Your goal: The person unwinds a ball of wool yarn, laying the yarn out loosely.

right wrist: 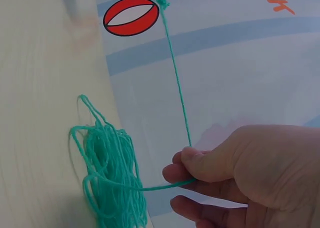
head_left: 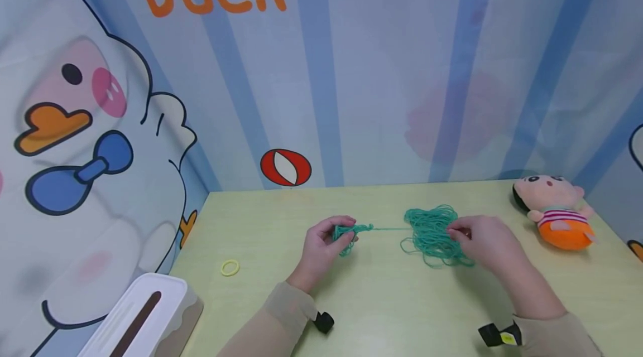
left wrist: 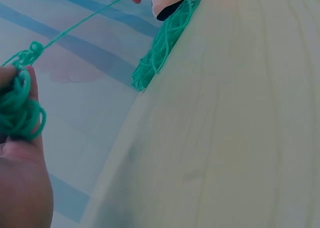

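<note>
A small tangled bunch of green yarn (left wrist: 20,105) is gripped by my left hand (head_left: 326,248), between thumb and fingers. From it a single strand (right wrist: 175,75) runs taut across to my right hand (head_left: 489,242), whose thumb and forefinger pinch it. Below that hand, a larger loose pile of green yarn (head_left: 432,234) lies on the table, with the strand's other side trailing back into it. In the right wrist view the remaining fingers of the right hand (right wrist: 240,178) are loosely bent.
A doll in orange shorts (head_left: 562,215) lies at the table's back right. A yellow ring (head_left: 230,268) rests on the left side of the table (head_left: 382,312). At the lower left stands a white slotted box (head_left: 171,290). A printed curtain (head_left: 372,67) hangs behind.
</note>
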A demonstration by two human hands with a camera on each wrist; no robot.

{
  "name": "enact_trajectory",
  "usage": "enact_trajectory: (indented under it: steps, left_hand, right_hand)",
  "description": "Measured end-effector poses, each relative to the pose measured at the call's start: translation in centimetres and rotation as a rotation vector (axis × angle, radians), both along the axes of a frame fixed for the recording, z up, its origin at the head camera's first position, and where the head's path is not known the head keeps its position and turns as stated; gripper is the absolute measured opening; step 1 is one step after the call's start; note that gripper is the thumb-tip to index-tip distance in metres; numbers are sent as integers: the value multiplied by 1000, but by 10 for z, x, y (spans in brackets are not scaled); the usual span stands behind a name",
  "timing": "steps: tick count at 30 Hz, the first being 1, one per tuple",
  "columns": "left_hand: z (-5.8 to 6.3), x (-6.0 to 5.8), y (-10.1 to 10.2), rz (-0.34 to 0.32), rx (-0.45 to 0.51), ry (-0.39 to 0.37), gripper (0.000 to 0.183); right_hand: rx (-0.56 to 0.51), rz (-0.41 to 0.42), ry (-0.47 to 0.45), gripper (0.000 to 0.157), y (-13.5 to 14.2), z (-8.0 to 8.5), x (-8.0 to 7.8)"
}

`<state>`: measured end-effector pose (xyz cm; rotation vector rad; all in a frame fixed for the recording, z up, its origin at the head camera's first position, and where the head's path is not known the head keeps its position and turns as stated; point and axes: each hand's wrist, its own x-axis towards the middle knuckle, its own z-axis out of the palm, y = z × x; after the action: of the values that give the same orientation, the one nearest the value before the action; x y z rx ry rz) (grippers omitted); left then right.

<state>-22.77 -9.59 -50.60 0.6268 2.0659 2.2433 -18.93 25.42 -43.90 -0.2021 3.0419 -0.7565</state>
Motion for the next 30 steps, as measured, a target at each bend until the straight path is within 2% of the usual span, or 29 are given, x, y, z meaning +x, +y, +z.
enact_trajectory:
  steps: [7,11,13,15,18,20,25,30]
  left_hand:
    - [3,3,4,-25,-91,-45,33]
    - [5,5,5,-22,-135,-72,32]
    - [5,6,5,-21,-148,-70,31]
    - [5,7,6,-22,-156,-61,28]
    - [5,7,7,-32,-160,-38,25]
    - [4,7,7,-39,-161,-23,24]
    - [4,7,7,-60,-172,-9,27]
    - [4,8,7,-89,-207,8,25]
  right_hand:
    - [63,44,-77,26,-13,-11,-5]
    - [87,88,-22,37,-31,-12,0]
    - [45,122,60,42,-44,-11,4]
    - [-54,159,126,46,-60,-12,8]
    - [-241,219,158,49,-83,-15,10]
    - [-321,241,158,49,-97,-19,11]
    - [-400,225,192,31,-119,-23,9]
    - [-416,215,208,17,-125,-24,9]
